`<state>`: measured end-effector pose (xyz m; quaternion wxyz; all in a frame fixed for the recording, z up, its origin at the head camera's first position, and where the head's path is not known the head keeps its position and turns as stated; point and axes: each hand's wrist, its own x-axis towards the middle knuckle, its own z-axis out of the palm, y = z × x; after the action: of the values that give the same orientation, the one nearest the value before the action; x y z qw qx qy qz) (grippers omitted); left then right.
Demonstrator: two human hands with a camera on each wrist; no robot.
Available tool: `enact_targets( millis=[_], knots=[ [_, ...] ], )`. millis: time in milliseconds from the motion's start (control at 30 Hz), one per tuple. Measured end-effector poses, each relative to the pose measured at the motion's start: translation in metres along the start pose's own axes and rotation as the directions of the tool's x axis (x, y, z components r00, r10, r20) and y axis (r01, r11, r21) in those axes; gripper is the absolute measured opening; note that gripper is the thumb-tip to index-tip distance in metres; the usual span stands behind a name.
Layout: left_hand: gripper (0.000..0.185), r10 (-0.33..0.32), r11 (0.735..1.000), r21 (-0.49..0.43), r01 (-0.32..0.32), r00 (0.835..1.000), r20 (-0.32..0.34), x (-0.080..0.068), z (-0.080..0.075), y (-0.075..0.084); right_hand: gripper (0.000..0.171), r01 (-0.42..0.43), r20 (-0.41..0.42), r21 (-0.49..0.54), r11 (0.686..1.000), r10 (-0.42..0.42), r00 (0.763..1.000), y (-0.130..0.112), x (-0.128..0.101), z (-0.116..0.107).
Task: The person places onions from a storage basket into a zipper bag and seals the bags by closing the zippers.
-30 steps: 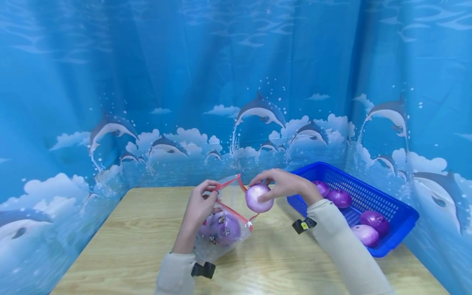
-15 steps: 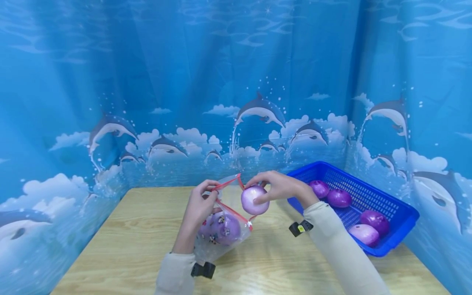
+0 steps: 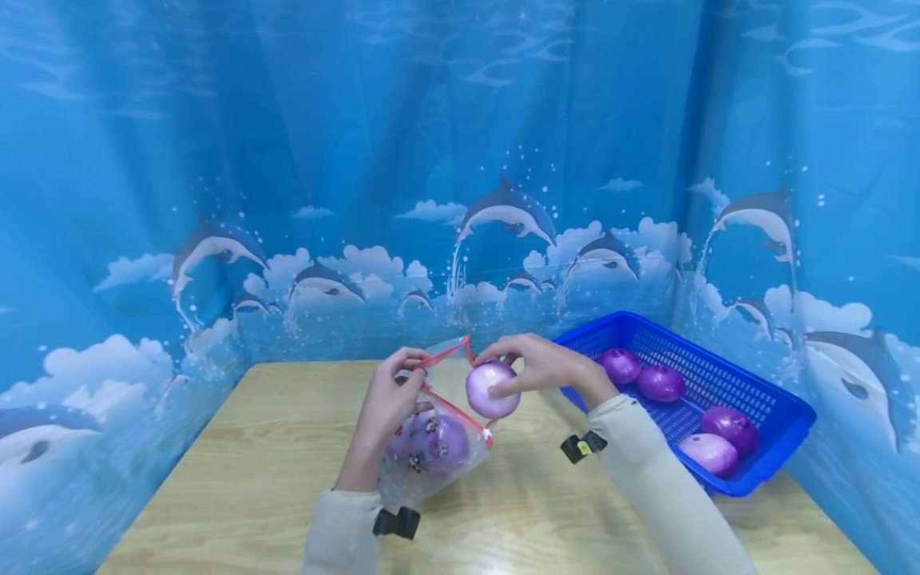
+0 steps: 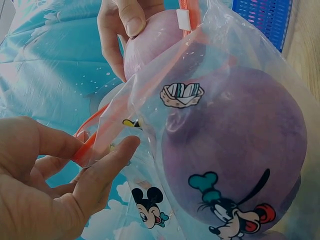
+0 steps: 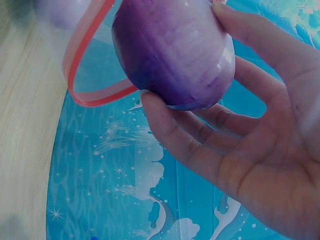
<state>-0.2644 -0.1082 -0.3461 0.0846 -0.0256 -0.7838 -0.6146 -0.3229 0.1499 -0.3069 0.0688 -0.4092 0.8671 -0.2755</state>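
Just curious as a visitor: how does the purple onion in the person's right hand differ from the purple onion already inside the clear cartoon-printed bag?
The pale purple onion in the right hand is bare, held in the air at the bag's red-rimmed mouth. The purple onion inside the clear cartoon-printed zip bag sits lower, at the bag's bottom, seen through plastic, and looks darker. The left hand pinches that bag's rim. Both are round and purple.

We can read no words, numbers or brand names anywhere. The bag [image 4: 215, 150] bears only printed cartoon figures, without lettering. The strap tag [image 3: 594, 442] at about five o'clock from the bag may carry a mark, but it is too small to tell.
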Motion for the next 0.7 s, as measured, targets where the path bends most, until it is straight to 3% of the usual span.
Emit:
enact_targets(
  millis=[700],
  knots=[
    [0.024,-0.002,1.000,0.016,0.002,1.000,0.000,0.0010,0.0009,0.0002,0.051,-0.005,-0.031,-0.024,1.000,0.004,1.000,0.0006,0.0024,0.0083]
  ],
)
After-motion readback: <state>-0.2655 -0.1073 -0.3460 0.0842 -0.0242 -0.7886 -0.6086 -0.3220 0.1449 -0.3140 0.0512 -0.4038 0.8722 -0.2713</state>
